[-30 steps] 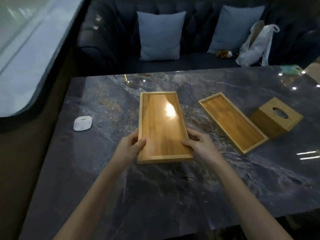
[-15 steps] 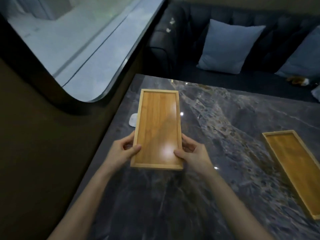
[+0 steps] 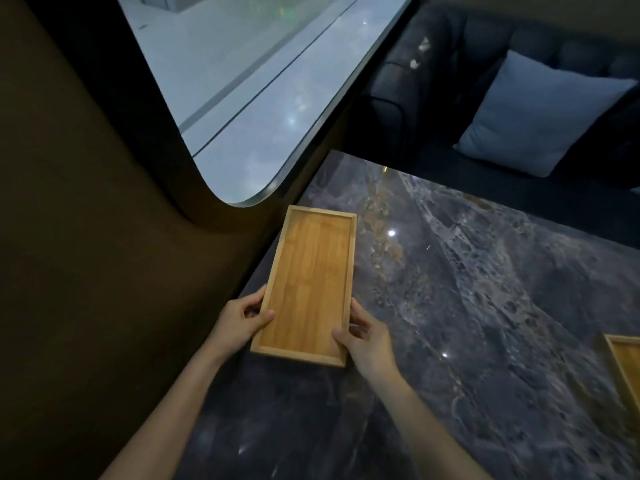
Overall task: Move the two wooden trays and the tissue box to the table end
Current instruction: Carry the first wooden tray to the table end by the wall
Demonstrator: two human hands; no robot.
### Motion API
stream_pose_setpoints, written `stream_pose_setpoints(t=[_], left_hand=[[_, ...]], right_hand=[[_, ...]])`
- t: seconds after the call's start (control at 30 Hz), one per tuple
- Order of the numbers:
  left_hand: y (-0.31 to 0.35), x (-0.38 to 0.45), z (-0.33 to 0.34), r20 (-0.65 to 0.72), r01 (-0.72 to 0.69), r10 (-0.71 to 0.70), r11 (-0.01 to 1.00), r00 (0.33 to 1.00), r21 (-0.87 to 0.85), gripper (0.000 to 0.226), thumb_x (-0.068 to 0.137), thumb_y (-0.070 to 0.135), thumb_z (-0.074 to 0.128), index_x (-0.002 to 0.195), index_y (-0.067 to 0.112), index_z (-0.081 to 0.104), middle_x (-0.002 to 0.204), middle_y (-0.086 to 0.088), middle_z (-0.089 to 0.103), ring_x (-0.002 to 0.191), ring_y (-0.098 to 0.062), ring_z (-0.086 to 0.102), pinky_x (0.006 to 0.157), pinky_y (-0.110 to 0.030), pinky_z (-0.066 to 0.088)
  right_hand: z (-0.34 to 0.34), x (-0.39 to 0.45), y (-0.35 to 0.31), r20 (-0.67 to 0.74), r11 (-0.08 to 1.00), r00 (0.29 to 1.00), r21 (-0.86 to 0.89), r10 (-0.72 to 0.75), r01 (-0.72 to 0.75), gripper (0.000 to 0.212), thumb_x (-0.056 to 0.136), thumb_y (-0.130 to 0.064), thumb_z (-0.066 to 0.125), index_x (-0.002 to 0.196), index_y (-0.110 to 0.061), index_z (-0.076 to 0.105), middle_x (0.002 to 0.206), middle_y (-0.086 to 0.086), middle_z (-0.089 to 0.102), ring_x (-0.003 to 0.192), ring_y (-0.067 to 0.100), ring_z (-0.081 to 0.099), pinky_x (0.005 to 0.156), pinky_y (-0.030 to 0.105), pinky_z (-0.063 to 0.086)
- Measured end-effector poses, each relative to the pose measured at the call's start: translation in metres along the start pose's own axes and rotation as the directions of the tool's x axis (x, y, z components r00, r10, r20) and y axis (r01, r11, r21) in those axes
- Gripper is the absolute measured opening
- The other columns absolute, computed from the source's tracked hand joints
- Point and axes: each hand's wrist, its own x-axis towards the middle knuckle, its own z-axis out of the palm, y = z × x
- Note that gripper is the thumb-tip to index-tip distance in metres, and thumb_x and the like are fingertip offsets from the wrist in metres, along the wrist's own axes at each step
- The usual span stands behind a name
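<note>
Since a moment ago we have carried the shallow rectangular wooden tray (image 3: 311, 285) leftward, so it now sits along the left edge of the dark marbled stone table (image 3: 485, 306), beside the curved brown wall (image 3: 104, 271); the first of three moves looks nearly done. Our left hand (image 3: 239, 323) and right hand (image 3: 367, 341) clasp its near corners, thumbs on the rim, fingers curled beneath. Its long axis runs away from us, parallel to the table edge. Farther right, the second wooden tray (image 3: 627, 368) waits, well apart.
</note>
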Motion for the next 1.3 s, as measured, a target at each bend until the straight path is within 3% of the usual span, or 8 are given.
stream_pose_setpoints(t=[0.17, 0.37, 0.5, 0.67, 0.9, 1.0, 1.1, 1.3], left_hand=[[-0.014, 0.012, -0.005, -0.009, 0.045, -0.044, 0.999, 0.999, 0.017, 0.056, 0.086, 0.011, 0.057, 0.138, 0.010, 0.035, 0.146, -0.006, 0.039, 0.124, -0.012, 0.038, 0.101, -0.026, 0.031], [-0.022, 0.020, -0.006, -0.013, 0.079, -0.079, 0.996, 0.997, 0.030, 0.056, 0.086, 0.013, 0.057, 0.138, 0.012, 0.035, 0.146, -0.005, 0.039, 0.125, -0.013, 0.039, 0.100, -0.026, 0.031], [-0.025, 0.022, -0.005, -0.021, 0.075, -0.074, 0.994, 0.997, 0.079, 0.055, 0.087, 0.014, 0.057, 0.138, 0.012, 0.036, 0.144, -0.007, 0.042, 0.120, -0.012, 0.041, 0.099, -0.026, 0.033], [-0.026, 0.025, -0.003, -0.087, 0.092, -0.074, 0.969, 0.993, 0.229, 0.053, 0.089, 0.018, 0.053, 0.139, 0.017, 0.035, 0.136, -0.008, 0.045, 0.119, -0.016, 0.042, 0.099, -0.029, 0.032], [-0.023, 0.027, 0.001, -0.151, 0.088, -0.029, 0.913, 0.988, 0.398, 0.047, 0.090, 0.011, 0.049, 0.136, 0.010, 0.038, 0.132, -0.014, 0.049, 0.122, -0.025, 0.046, 0.103, -0.030, 0.033], [-0.027, 0.028, 0.005, -0.222, 0.102, 0.002, 0.885, 0.975, 0.455, 0.044, 0.093, 0.009, 0.044, 0.136, 0.007, 0.038, 0.126, -0.018, 0.052, 0.113, -0.027, 0.052, 0.096, -0.029, 0.039], [-0.031, 0.029, 0.008, -0.305, 0.116, 0.042, 0.869, 0.951, 0.482, 0.041, 0.093, 0.007, 0.041, 0.134, 0.005, 0.041, 0.117, -0.020, 0.055, 0.104, -0.029, 0.056, 0.091, -0.033, 0.046], [-0.036, 0.030, 0.010, -0.365, 0.124, 0.087, 0.848, 0.927, 0.516, 0.037, 0.092, 0.003, 0.042, 0.130, 0.002, 0.046, 0.118, -0.020, 0.058, 0.105, -0.031, 0.058, 0.093, -0.039, 0.050]], right_hand=[[0.010, 0.009, 0.009, -0.025, 0.997, 0.999, -0.067, 0.045, -0.046, 0.061, 0.080, -0.002, 0.064, 0.133, -0.025, 0.044, 0.106, -0.013, 0.061, 0.096, 0.006, 0.059, 0.094, 0.033, 0.050], [0.017, 0.016, 0.016, -0.039, 0.996, 0.998, -0.068, 0.058, -0.061, 0.059, 0.080, -0.001, 0.063, 0.133, -0.023, 0.046, 0.094, -0.025, 0.058, 0.084, -0.005, 0.058, 0.078, 0.016, 0.047], [0.018, 0.014, 0.019, -0.055, 0.990, 0.996, -0.114, 0.074, -0.080, 0.058, 0.082, -0.006, 0.063, 0.134, -0.025, 0.044, 0.106, -0.013, 0.061, 0.090, -0.001, 0.058, 0.091, 0.029, 0.051], [0.021, 0.012, 0.020, -0.041, 0.967, 0.997, -0.245, 0.058, -0.066, 0.060, 0.085, -0.016, 0.059, 0.138, -0.029, 0.035, 0.124, -0.004, 0.057, 0.111, 0.013, 0.054, 0.104, 0.039, 0.043], [0.029, 0.013, 0.022, -0.063, 0.930, 0.995, -0.355, 0.077, -0.095, 0.065, 0.087, -0.015, 0.056, 0.143, -0.023, 0.024, 0.114, 0.004, 0.046, 0.095, 0.014, 0.051, 0.090, 0.026, 0.042], [0.036, 0.010, 0.022, -0.064, 0.921, 0.996, -0.380, 0.064, -0.083, 0.065, 0.088, -0.015, 0.055, 0.143, -0.021, 0.022, 0.109, 0.003, 0.045, 0.092, 0.013, 0.049, 0.084, 0.022, 0.039], [0.042, 0.008, 0.022, -0.048, 0.918, 0.998, -0.391, 0.044, -0.060, 0.065, 0.089, -0.015, 0.055, 0.144, -0.018, 0.021, 0.108, 0.001, 0.042, 0.087, 0.009, 0.047, 0.081, 0.019, 0.036], [0.047, 0.007, 0.027, -0.045, 0.909, 0.999, -0.415, 0.012, -0.029, 0.065, 0.089, -0.013, 0.054, 0.144, -0.017, 0.020, 0.107, 0.000, 0.040, 0.072, 0.001, 0.042, 0.079, 0.018, 0.038]])
